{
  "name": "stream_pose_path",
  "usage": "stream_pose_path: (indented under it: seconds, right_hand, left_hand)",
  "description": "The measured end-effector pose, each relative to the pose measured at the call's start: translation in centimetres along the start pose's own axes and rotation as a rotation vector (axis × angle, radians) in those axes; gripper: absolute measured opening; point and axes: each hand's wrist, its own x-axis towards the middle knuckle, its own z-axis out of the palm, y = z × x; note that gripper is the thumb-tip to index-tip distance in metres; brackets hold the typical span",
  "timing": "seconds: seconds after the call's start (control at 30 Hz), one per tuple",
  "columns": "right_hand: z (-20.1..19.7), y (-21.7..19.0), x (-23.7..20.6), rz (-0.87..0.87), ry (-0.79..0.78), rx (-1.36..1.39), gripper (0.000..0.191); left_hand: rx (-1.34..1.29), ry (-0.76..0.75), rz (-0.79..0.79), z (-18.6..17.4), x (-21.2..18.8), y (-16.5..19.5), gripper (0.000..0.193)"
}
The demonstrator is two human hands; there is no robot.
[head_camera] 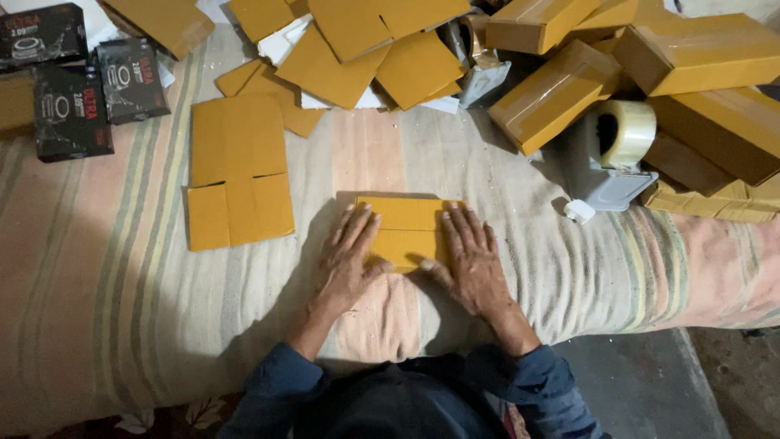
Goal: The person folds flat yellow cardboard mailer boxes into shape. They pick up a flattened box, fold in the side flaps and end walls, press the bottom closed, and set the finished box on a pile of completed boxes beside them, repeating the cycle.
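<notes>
Pressing down on a small brown cardboard box (406, 232), both hands are lying flat on it at the middle of the striped cloth (122, 284) that is covering the surface. The left hand (349, 260) is resting on the box's left part with its fingers (357, 228) spread and stretched forward, gripping nothing; the right hand (471, 264) is covering the right part, its fingers (463, 232) likewise spread and flat, the thumb pointing inward across the near edge. The box is lying low and closed under the palms, so whether anything is sitting inside it cannot be told. Just to the left, an unfolded cardboard blank (237, 175) is lying flat and open, holding nothing. Beyond it, more flat cardboard pieces (357, 57) are overlapping in a loose heap along the far edge. At the far right, closed brown boxes (699, 57) are piling up, several showing clear tape along their seams, their contents hidden. A grey tape dispenser (609, 162) carrying a roll of clear tape is standing between that pile and the hands, well apart from the right hand. At the far left, three black printed cartons (73, 89) are lying shut.
</notes>
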Motion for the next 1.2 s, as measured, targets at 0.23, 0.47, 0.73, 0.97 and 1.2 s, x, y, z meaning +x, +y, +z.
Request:
stream_pose_path:
  seconds: [0.23, 0.47, 0.73, 0.97, 1.2]
  right_hand:
    - [-0.3, 1.0, 1.0, 0.215, 0.043, 0.42, 0.058]
    - [-0.7, 0.7, -0.5, 0.181, 0.061, 0.541, 0.05]
    - [-0.9, 0.1, -1.8, 0.236, 0.11, 0.842, 0.063]
    - [-1.4, 0.8, -1.7, 0.492, 0.019, 0.927, 0.071]
    - [-1.8, 2.1, -1.6, 0.598, 0.084, 1.316, 0.074]
  left_hand:
    - [-0.225, 0.154, -0.36, 3.2, 1.9, -1.8, 0.063]
    - [-0.386, 0.143, -0.455, 2.5, 3.5, -1.2, 0.067]
    - [-0.723, 0.264, -0.352, 1.6, 2.3, 0.5, 0.07]
    - [-1.185, 0.314, -0.364, 2.8, 1.1, -0.4, 0.064]
    - [-1.293, 0.339, -0.394, 3.8, 0.8, -1.2, 0.054]
